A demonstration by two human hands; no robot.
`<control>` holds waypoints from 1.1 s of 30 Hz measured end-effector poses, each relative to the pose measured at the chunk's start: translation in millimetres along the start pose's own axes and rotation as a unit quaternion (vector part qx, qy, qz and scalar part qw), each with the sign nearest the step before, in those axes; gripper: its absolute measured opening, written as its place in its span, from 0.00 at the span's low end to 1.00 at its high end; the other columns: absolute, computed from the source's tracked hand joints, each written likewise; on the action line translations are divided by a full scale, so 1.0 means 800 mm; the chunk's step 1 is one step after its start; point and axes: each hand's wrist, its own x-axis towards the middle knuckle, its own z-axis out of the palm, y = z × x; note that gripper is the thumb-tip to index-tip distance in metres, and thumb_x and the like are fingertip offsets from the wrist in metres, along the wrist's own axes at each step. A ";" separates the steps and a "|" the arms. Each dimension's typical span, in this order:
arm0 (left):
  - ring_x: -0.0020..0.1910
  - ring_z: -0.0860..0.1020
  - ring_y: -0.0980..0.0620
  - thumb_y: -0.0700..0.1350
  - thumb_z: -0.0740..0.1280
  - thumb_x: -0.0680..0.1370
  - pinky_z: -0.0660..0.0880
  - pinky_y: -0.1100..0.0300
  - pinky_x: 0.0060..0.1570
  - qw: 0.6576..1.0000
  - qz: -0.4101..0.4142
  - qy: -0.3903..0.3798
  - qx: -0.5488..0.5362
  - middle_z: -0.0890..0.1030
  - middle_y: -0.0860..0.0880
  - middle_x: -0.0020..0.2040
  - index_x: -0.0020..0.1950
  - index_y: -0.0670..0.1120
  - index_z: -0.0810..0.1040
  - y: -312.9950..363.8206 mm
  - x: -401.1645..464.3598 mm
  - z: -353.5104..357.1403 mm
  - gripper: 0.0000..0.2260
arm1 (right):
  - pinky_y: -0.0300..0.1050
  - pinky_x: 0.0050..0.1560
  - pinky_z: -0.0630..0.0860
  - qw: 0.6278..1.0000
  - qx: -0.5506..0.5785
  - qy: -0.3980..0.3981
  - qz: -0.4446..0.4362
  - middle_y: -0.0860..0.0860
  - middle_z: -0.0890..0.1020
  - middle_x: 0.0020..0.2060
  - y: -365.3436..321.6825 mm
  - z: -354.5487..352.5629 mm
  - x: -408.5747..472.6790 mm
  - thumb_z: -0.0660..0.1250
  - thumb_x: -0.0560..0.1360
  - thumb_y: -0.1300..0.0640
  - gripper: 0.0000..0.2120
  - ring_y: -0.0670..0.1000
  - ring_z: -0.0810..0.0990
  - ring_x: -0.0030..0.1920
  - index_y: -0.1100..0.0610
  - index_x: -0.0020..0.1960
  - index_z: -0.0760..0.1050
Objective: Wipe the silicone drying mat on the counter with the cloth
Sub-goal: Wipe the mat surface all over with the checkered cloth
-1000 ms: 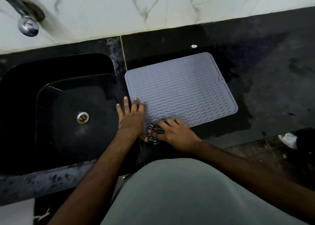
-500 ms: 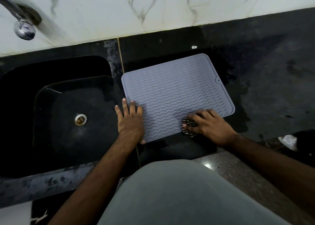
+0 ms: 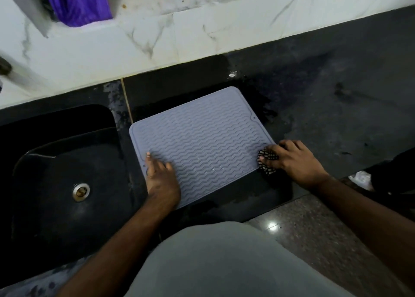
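Observation:
A grey silicone drying mat [image 3: 202, 137] with wavy ridges lies flat on the black counter [image 3: 336, 108], just right of the sink. My left hand [image 3: 160, 177] presses flat on the mat's near left corner, fingers straight. My right hand [image 3: 292, 159] grips a small dark patterned cloth [image 3: 267, 160] bunched under its fingers at the mat's near right corner. Most of the cloth is hidden beneath the hand.
A black sink [image 3: 67, 173] with a metal drain [image 3: 80, 191] sits to the left. A white marble backsplash [image 3: 157, 40] runs behind, with a purple item [image 3: 78, 2] on the ledge. The counter around the mat looks wet. A white scrap [image 3: 361, 177] lies at the right.
My right hand has slid the cloth along the mat's near edge from the left corner to the right corner. My left hand stays pressed on the left corner. The camera tilted up.

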 end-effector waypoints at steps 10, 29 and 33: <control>0.78 0.50 0.27 0.44 0.69 0.77 0.45 0.37 0.76 0.995 -0.025 0.042 -0.083 0.54 0.24 0.76 0.76 0.34 0.55 -0.009 0.002 0.028 0.35 | 0.53 0.47 0.71 0.980 0.145 0.023 0.138 0.51 0.78 0.59 -0.042 -0.034 0.061 0.65 0.68 0.61 0.27 0.60 0.73 0.54 0.47 0.66 0.77; 0.80 0.34 0.43 0.57 0.72 0.74 0.45 0.41 0.78 0.955 -0.076 0.002 -0.287 0.31 0.44 0.80 0.82 0.42 0.39 -0.036 -0.045 0.085 0.51 | 0.56 0.61 0.69 0.961 0.180 0.058 -0.200 0.50 0.71 0.67 -0.264 -0.072 0.267 0.62 0.79 0.59 0.27 0.58 0.68 0.64 0.39 0.74 0.66; 0.80 0.35 0.44 0.51 0.71 0.76 0.47 0.42 0.78 0.960 -0.057 0.011 -0.275 0.31 0.48 0.80 0.81 0.45 0.33 -0.031 -0.040 0.070 0.51 | 0.54 0.59 0.69 0.970 0.155 0.060 -0.174 0.48 0.72 0.65 -0.221 -0.067 0.265 0.64 0.79 0.54 0.22 0.56 0.69 0.62 0.36 0.69 0.71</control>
